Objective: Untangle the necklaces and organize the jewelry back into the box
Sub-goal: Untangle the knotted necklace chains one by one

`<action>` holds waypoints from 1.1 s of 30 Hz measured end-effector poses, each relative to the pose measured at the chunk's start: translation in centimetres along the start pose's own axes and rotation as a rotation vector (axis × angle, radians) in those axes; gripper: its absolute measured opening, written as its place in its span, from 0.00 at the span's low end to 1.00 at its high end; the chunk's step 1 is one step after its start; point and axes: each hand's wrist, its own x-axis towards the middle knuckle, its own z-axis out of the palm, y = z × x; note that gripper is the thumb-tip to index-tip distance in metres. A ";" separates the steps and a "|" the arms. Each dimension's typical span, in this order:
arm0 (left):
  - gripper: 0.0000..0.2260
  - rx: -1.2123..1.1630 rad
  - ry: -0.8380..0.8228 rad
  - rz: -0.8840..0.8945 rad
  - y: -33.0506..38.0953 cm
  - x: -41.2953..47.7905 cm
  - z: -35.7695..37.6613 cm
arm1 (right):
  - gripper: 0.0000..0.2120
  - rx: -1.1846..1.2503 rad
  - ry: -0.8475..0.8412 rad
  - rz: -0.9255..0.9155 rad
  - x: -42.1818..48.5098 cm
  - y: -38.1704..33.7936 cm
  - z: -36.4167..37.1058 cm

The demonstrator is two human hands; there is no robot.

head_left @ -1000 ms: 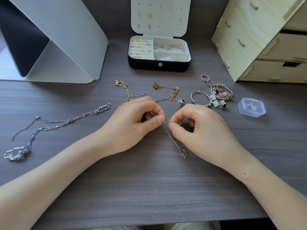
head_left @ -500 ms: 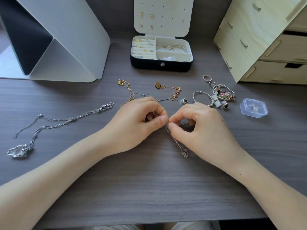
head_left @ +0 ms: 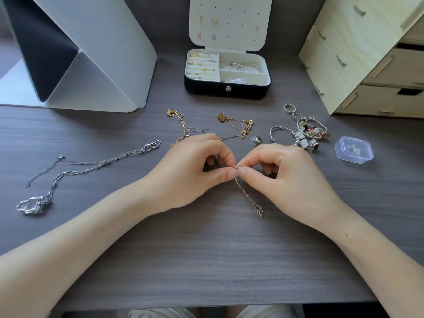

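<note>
My left hand (head_left: 191, 167) and my right hand (head_left: 286, 173) meet at the middle of the desk, both pinching a thin chain necklace (head_left: 249, 196) at a small gold knot; its loose end trails toward me. Behind the hands lie a gold chain (head_left: 181, 127) and a rose-gold heart necklace (head_left: 238, 126). A silver necklace with a chunky pendant (head_left: 75, 173) stretches across the left side. The open jewelry box (head_left: 243, 88) stands at the back, earrings in its lid, rings and bangles in its trays.
A pile of bracelets, rings and charms (head_left: 302, 131) lies right of the hands, beside a small clear plastic case (head_left: 354, 150). A wooden drawer unit (head_left: 367, 65) fills the back right; a folded grey stand (head_left: 91, 53) the back left.
My fingertips have drawn together until both hands touch at the knot. The chain's hanging end stays on the desk near me.
</note>
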 end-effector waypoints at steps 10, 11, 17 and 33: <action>0.02 0.098 -0.020 0.042 -0.2 -0.2 0.1 | 0.05 -0.038 -0.016 0.027 0.0 -0.4 -0.2; 0.02 0.094 -0.021 0.040 -0.2 -0.2 0.1 | 0.06 -0.043 -0.009 0.035 -0.1 -0.5 -0.3; 0.05 -0.027 -0.009 -0.025 0.1 -0.2 -0.1 | 0.06 0.043 -0.027 0.086 0.0 -0.9 -0.5; 0.06 -0.252 -0.006 -0.079 0.6 -0.2 -0.5 | 0.05 0.169 -0.032 0.166 0.2 -1.0 -0.4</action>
